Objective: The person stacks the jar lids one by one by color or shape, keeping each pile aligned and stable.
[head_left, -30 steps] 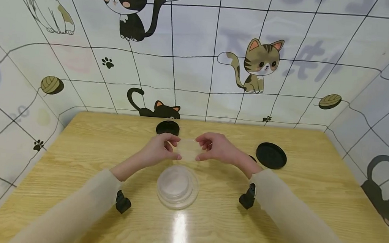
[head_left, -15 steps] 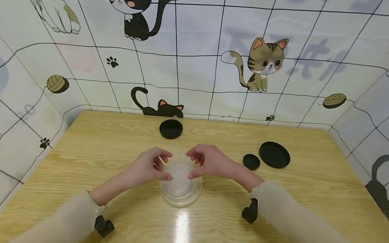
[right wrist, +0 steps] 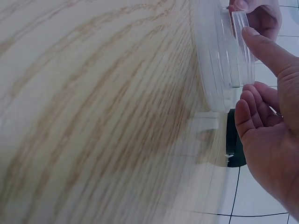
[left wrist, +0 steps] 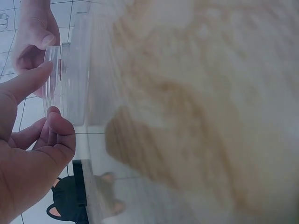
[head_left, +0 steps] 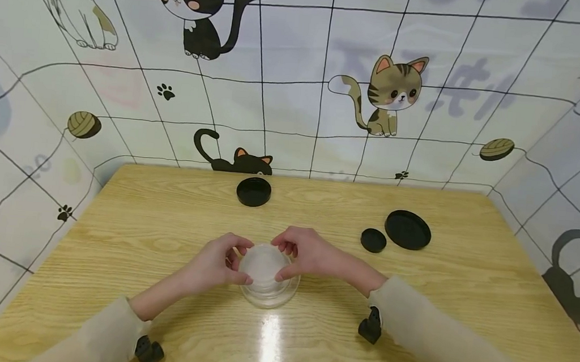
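Note:
A small clear round dish (head_left: 262, 261) is pinched at its rim by both hands, the left hand (head_left: 219, 259) on one side and the right hand (head_left: 310, 253) on the other. Thumbs are at the near side, fingertips at the far side. Directly under it lies a stack of wider clear round dishes (head_left: 269, 302), largest at the bottom on the table. In the left wrist view the held dish (left wrist: 52, 88) sits right at the top of the stack (left wrist: 78, 88). The right wrist view shows the same dish (right wrist: 244, 51) close against the stack (right wrist: 210, 60).
The wooden table (head_left: 175, 206) bears three black round lids: a medium lid (head_left: 254, 192) at the back, a small lid (head_left: 373, 240) and a large lid (head_left: 407, 230) at the right. A cat-print sheet (head_left: 296, 107) hangs behind and at the sides.
Both hands have brought the small clear dish from behind the stack toward the person and down onto the top of the stack. The black lids have stayed where they were.

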The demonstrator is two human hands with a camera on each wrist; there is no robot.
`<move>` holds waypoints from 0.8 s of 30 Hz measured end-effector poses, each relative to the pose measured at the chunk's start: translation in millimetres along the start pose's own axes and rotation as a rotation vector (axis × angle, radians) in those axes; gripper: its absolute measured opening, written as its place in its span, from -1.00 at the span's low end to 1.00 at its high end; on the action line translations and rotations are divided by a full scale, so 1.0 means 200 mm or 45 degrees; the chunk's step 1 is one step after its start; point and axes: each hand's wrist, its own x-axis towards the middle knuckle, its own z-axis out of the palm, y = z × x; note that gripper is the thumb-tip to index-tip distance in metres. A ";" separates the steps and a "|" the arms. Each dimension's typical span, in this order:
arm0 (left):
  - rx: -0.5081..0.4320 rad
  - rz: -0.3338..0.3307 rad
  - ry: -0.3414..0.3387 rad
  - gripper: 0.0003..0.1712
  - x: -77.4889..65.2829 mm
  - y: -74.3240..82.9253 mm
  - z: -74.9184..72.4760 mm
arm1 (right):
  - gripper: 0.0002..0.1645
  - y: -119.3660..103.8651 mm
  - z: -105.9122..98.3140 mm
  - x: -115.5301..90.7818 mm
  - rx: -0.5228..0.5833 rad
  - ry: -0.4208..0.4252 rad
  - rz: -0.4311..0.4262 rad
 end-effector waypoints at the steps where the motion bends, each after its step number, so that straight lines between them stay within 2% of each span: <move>1: 0.001 -0.003 0.000 -0.29 0.00 0.00 0.00 | -0.27 0.00 0.00 0.00 -0.015 0.000 -0.005; 24: 0.019 0.002 -0.030 -0.27 0.00 -0.02 0.00 | -0.24 0.02 0.02 0.00 -0.071 -0.023 0.023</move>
